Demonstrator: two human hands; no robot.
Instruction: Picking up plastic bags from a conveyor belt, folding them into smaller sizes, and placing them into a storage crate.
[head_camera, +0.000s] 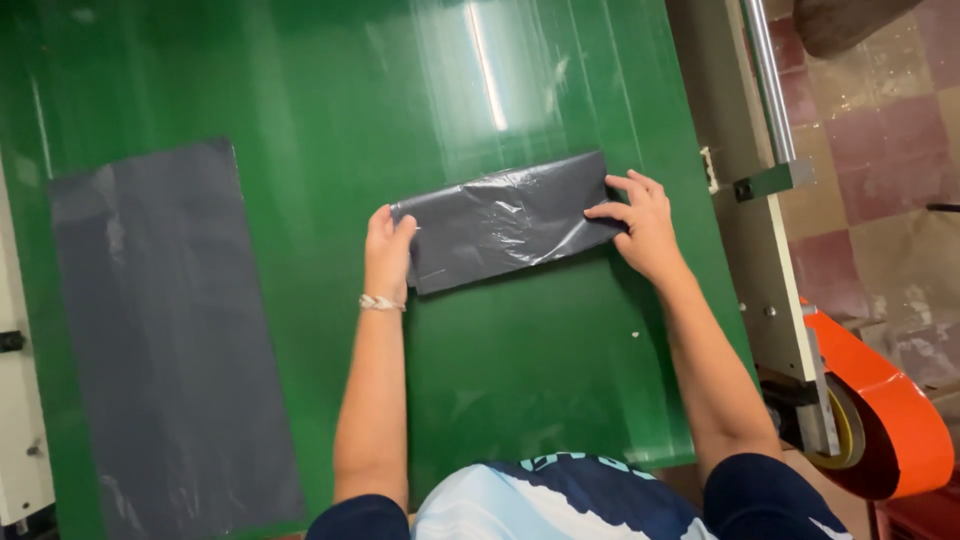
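A folded stack of dark grey plastic bags (510, 218) lies on the green table (330, 100), slightly tilted. My left hand (388, 250) grips its left end, thumb on top. My right hand (640, 222) presses flat on its right end with fingers spread. Both forearms reach in from the bottom of the view.
A long flat dark grey plastic sheet (170, 330) lies at the table's left. A metal frame with a steel rod (768, 80) runs along the right edge. A large orange tape roll (890, 410) sits at lower right above a tiled floor.
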